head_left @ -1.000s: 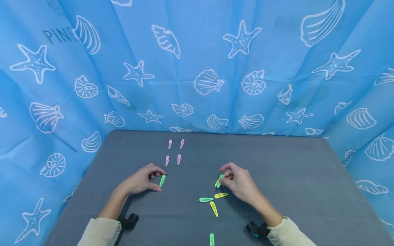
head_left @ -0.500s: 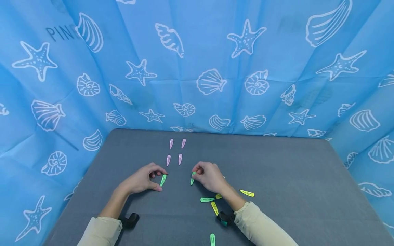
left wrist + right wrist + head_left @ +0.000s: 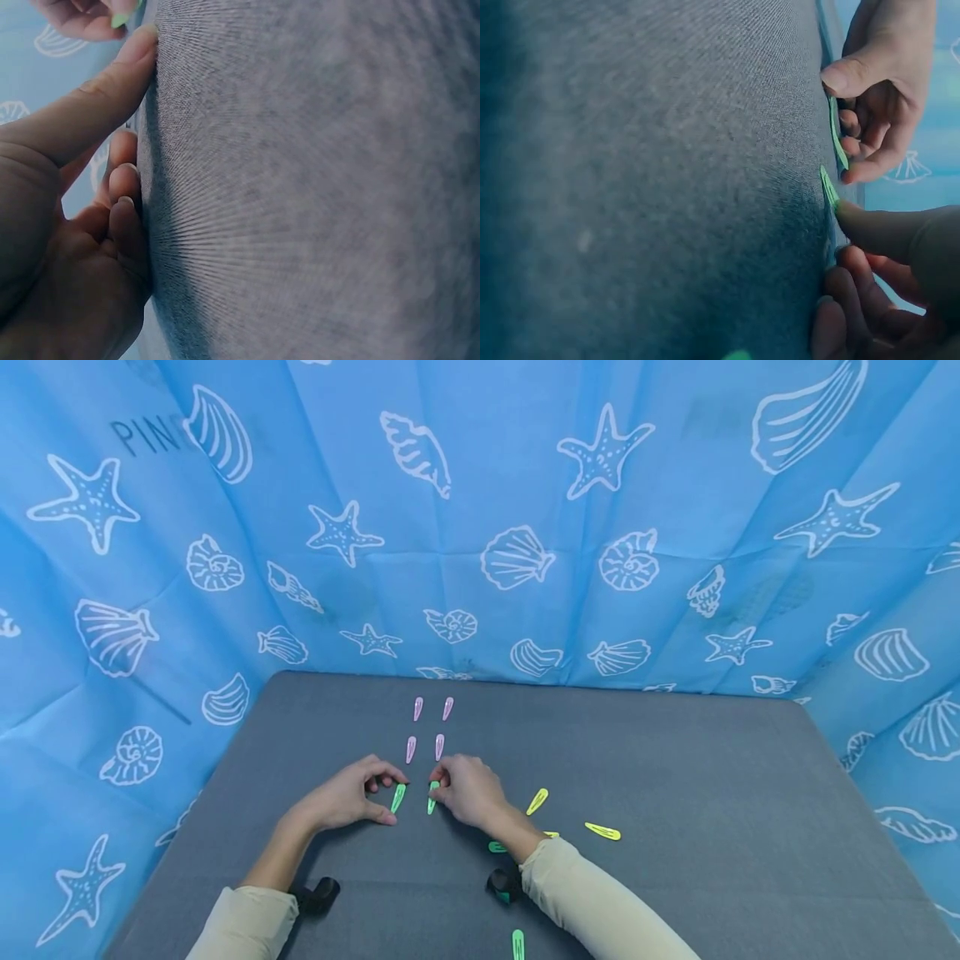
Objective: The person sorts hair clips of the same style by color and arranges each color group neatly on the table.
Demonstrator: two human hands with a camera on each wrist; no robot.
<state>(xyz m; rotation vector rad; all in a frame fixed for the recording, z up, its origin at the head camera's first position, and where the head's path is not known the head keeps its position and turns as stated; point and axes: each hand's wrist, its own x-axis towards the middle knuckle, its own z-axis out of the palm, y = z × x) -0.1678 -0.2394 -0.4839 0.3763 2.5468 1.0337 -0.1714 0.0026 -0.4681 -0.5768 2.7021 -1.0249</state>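
My left hand [image 3: 341,797] spans a green snap hair clip [image 3: 398,798] on the grey table, its thumb at the near end and its index finger at the far end. Just to the right, my right hand [image 3: 472,789] pinches a second green hair clip [image 3: 432,802] by its upper part. The two clips stand almost parallel with a small gap between them. In the right wrist view this second clip [image 3: 828,187] slants out from the right thumb tip, its free end close to the cloth. Several pink hair clips [image 3: 439,746] lie in two rows just beyond both hands.
Yellow hair clips [image 3: 602,832] lie scattered right of the right forearm, one of them partly covered by it. A green clip [image 3: 497,847] peeks out beside that wrist, and another [image 3: 518,945] lies at the near edge of view. A blue shell-print curtain [image 3: 480,527] surrounds the grey table [image 3: 712,777].
My right hand has carried a green hair clip left, from beside the yellow clips to next to the left hand's clip. The left hand has stayed in place.
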